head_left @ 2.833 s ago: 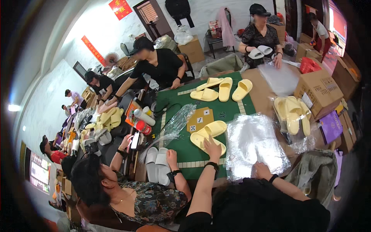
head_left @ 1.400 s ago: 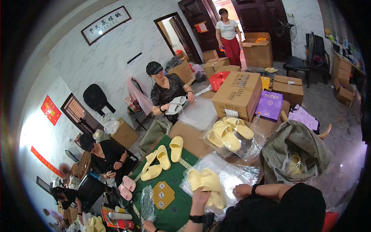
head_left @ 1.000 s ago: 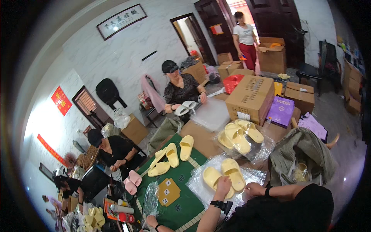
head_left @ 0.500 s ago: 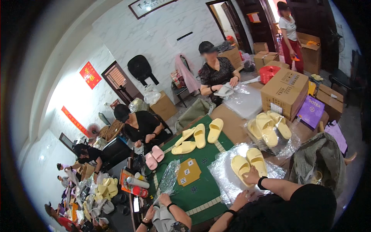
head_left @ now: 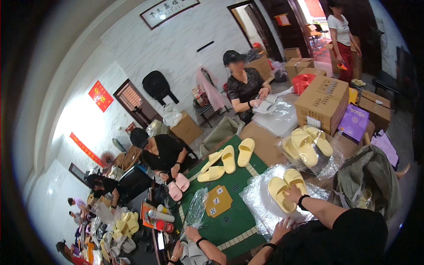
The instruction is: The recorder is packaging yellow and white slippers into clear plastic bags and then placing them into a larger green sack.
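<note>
Yellow pair (head_left: 277, 189): 2 slippers lying side by side on the stacked plastic, toe straps toward the far side of the table, heels toward the wearer.
Right hand (head_left: 293, 193): on the pair, fingers partly bent over the inner edges where the 2 slippers meet – how firmly it grips, I cannot tell.
Left hand (head_left: 281, 227): at the near edge of the plastic, just below the heels; fingers mostly straight and a little apart. Whether it pinches a sheet, I cannot tell.
Clear bags (head_left: 256, 207): a shiny, overlapping stack under the pair, partly covering the right side of the green table (head_left: 243, 211).
Loose yellow slippers (head_left: 229, 159): 4 at the far corner of the green top, 1 standing a little apart from the other 3.
Bagged yellow slippers (head_left: 304, 148): in clear plastic, just beyond the stack, near a cardboard box (head_left: 322, 104) and a purple bag (head_left: 354, 119).
Sack (head_left: 360, 187): grey-green, open, to the right of the wearer's forearm.
Neighbour on the left: 1 co-worker's hand (head_left: 193, 234) by a crumpled clear bag (head_left: 195, 210), with grey slippers (head_left: 193, 252) below it; a phone (head_left: 160, 240) lies near.
Across the table: a co-worker in black (head_left: 162, 151) sits with both hands close to pink slippers (head_left: 178, 187); another co-worker (head_left: 243, 81) has grey-white footwear (head_left: 266, 105) over clear plastic.
</note>
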`<move>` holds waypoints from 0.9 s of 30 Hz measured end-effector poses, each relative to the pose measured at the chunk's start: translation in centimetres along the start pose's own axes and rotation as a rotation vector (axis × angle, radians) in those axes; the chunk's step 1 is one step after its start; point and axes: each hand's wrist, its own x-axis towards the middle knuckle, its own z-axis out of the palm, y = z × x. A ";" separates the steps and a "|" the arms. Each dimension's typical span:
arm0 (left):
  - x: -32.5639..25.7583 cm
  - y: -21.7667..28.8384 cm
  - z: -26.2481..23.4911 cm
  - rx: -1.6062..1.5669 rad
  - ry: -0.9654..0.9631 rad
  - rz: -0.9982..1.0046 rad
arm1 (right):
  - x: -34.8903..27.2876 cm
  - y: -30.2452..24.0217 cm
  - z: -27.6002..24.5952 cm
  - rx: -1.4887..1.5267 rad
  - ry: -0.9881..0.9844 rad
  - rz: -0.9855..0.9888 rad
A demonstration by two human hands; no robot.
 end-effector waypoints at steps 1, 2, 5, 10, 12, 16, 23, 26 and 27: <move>0.2 0.3 -0.2 0.043 -0.038 -0.018 | 0.2 0.8 0.1 0.009 -0.018 -0.067; -0.1 0.4 -0.8 0.042 -0.037 0.005 | -0.3 -0.2 0.0 -0.076 -0.032 -0.095; -0.8 0.3 -1.1 0.006 0.247 0.008 | -0.1 -2.6 1.6 -0.053 -0.022 -0.051; -0.9 0.7 -2.3 -0.046 0.151 0.016 | 0.2 -1.9 -0.9 -0.106 -0.088 0.140; -1.0 0.8 -2.3 -0.087 0.211 0.000 | 0.9 -1.7 -1.5 -0.129 -0.126 0.170; -0.6 -0.1 1.4 0.051 0.133 0.004 | 0.9 -1.8 -1.5 -0.089 -0.087 0.082; 0.7 -1.0 3.1 0.063 0.140 -0.030 | 0.1 1.7 0.9 0.053 0.016 -0.198; 1.7 -0.6 1.2 0.046 0.011 -0.096 | -3.8 1.1 -2.5 0.590 -0.117 -0.324; 2.0 -0.7 0.4 -0.009 -0.070 -0.179 | -5.1 0.9 -3.9 0.594 -0.106 -0.314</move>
